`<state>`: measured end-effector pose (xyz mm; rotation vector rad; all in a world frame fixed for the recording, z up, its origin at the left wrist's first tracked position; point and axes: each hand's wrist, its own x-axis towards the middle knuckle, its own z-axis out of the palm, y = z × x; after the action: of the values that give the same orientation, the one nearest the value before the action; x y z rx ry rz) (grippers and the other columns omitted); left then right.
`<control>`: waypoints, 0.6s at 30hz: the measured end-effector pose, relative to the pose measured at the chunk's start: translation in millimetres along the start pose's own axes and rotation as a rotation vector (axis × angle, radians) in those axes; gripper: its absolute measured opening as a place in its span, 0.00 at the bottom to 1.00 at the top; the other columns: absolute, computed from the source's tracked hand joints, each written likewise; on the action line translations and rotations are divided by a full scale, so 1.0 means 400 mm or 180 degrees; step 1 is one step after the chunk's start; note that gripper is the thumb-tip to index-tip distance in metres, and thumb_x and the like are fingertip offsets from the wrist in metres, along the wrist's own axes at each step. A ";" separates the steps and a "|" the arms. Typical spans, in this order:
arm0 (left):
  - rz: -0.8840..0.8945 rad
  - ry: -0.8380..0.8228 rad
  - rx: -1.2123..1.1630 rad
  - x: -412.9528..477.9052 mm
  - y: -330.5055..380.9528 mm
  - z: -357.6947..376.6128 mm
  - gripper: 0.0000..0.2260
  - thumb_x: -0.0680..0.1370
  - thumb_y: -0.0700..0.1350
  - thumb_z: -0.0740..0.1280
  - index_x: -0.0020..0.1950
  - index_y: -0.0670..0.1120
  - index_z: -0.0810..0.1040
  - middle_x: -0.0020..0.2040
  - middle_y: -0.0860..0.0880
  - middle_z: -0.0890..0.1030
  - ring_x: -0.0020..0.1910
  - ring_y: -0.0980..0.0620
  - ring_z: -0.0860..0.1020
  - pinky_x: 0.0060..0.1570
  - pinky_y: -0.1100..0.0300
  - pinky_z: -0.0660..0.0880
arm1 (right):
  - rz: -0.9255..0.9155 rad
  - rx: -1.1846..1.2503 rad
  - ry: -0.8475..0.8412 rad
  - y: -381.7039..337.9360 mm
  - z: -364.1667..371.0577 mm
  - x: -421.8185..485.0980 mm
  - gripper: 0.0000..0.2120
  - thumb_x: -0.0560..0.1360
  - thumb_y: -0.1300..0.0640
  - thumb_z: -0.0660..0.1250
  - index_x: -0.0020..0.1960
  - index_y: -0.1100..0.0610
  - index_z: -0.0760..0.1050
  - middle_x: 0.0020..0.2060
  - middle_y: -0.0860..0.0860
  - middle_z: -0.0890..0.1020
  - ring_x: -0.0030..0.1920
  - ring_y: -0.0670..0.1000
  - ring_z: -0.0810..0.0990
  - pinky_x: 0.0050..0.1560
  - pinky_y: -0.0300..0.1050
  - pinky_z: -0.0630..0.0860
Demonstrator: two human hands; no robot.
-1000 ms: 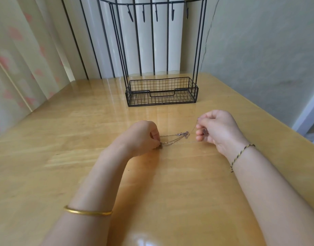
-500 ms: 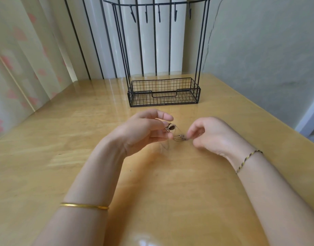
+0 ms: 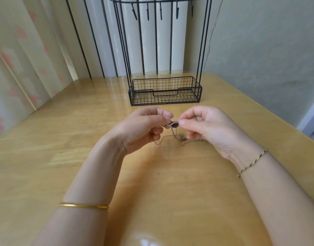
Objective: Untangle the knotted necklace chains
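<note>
Thin tangled necklace chains (image 3: 179,137) hang between my two hands just above the wooden table (image 3: 64,139). A small dark oval pendant (image 3: 174,124) sits at the top of the tangle. My left hand (image 3: 143,128) pinches the chain at the pendant's left side with thumb and fingertips. My right hand (image 3: 204,126) pinches the pendant's right end between thumb and forefinger, its other fingers curled. Loose loops of chain droop below, one strand running under my right palm. The knot itself is too fine to make out.
A black wire rack (image 3: 164,93) with a shallow mesh basket and tall uprights carrying hooks (image 3: 160,13) stands at the back of the table. A curtain (image 3: 19,59) hangs on the left, a wall on the right. The table's right edge runs diagonally.
My hands came together from being spread apart with the chain stretched. Both rose a little off the table, and both now pinch at the pendant.
</note>
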<state>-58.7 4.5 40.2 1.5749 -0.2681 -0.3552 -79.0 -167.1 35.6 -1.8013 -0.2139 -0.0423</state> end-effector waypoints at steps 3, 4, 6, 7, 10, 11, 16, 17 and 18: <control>0.0069 0.0024 0.0086 -0.001 0.000 -0.005 0.07 0.77 0.33 0.64 0.48 0.43 0.77 0.34 0.50 0.76 0.29 0.57 0.66 0.30 0.66 0.65 | 0.0013 0.0194 0.0027 0.002 0.002 0.005 0.05 0.75 0.64 0.66 0.42 0.58 0.76 0.31 0.50 0.73 0.31 0.45 0.72 0.36 0.42 0.77; 0.0074 0.0020 0.0126 -0.002 0.000 -0.006 0.07 0.77 0.32 0.64 0.48 0.43 0.77 0.34 0.50 0.77 0.29 0.57 0.66 0.30 0.66 0.65 | 0.0032 0.0275 0.0032 0.003 0.004 0.007 0.05 0.76 0.64 0.65 0.42 0.58 0.76 0.32 0.50 0.73 0.31 0.45 0.72 0.35 0.43 0.78; 0.0057 0.0016 0.0218 -0.002 -0.002 -0.006 0.07 0.77 0.33 0.63 0.49 0.43 0.78 0.35 0.50 0.78 0.29 0.57 0.67 0.30 0.66 0.65 | 0.0041 0.0365 0.0081 0.005 0.006 0.009 0.05 0.77 0.62 0.64 0.43 0.58 0.75 0.33 0.51 0.73 0.33 0.46 0.73 0.35 0.44 0.77; 0.0042 0.0018 0.0258 -0.002 -0.002 -0.006 0.07 0.77 0.33 0.63 0.50 0.42 0.78 0.35 0.50 0.78 0.30 0.57 0.67 0.30 0.67 0.65 | 0.0033 0.0391 0.0120 0.005 0.006 0.010 0.05 0.78 0.62 0.63 0.44 0.58 0.75 0.33 0.51 0.73 0.33 0.47 0.74 0.35 0.44 0.76; 0.0062 -0.0018 0.0379 -0.004 -0.002 0.001 0.04 0.77 0.36 0.66 0.49 0.43 0.78 0.36 0.51 0.78 0.30 0.58 0.67 0.29 0.68 0.65 | 0.0036 0.0570 0.0161 0.006 0.002 0.013 0.06 0.78 0.61 0.63 0.43 0.58 0.75 0.29 0.49 0.73 0.33 0.49 0.74 0.36 0.44 0.75; 0.0102 -0.0032 0.0457 -0.005 -0.001 0.005 0.03 0.76 0.37 0.67 0.49 0.43 0.78 0.36 0.52 0.77 0.30 0.58 0.68 0.29 0.68 0.65 | 0.0041 0.0591 0.0157 0.007 0.001 0.012 0.07 0.79 0.60 0.62 0.42 0.57 0.74 0.27 0.48 0.74 0.33 0.50 0.74 0.38 0.45 0.74; 0.0254 0.0212 0.0844 0.000 0.000 0.014 0.08 0.72 0.39 0.73 0.47 0.47 0.77 0.36 0.52 0.74 0.30 0.59 0.69 0.32 0.64 0.64 | 0.0003 0.0760 0.0195 0.000 0.004 0.011 0.08 0.79 0.60 0.61 0.42 0.57 0.73 0.29 0.49 0.73 0.33 0.49 0.75 0.34 0.42 0.73; 0.0279 0.0284 0.0895 0.001 0.000 0.015 0.08 0.71 0.40 0.74 0.46 0.47 0.77 0.35 0.52 0.73 0.30 0.58 0.68 0.32 0.64 0.64 | -0.0012 0.0783 0.0212 -0.003 0.004 0.010 0.07 0.79 0.60 0.61 0.42 0.57 0.73 0.31 0.50 0.73 0.33 0.47 0.75 0.32 0.41 0.73; 0.0304 0.0334 0.0922 0.002 0.000 0.017 0.08 0.71 0.40 0.74 0.45 0.47 0.77 0.34 0.52 0.71 0.30 0.58 0.67 0.31 0.64 0.63 | -0.0026 0.0779 0.0227 -0.003 0.005 0.010 0.07 0.79 0.60 0.61 0.42 0.57 0.74 0.31 0.50 0.72 0.33 0.47 0.75 0.32 0.40 0.73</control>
<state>-60.7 -2.1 39.8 1.8515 -0.3232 -0.1630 -75.6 -164.5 37.0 -1.5526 -0.1678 -0.0827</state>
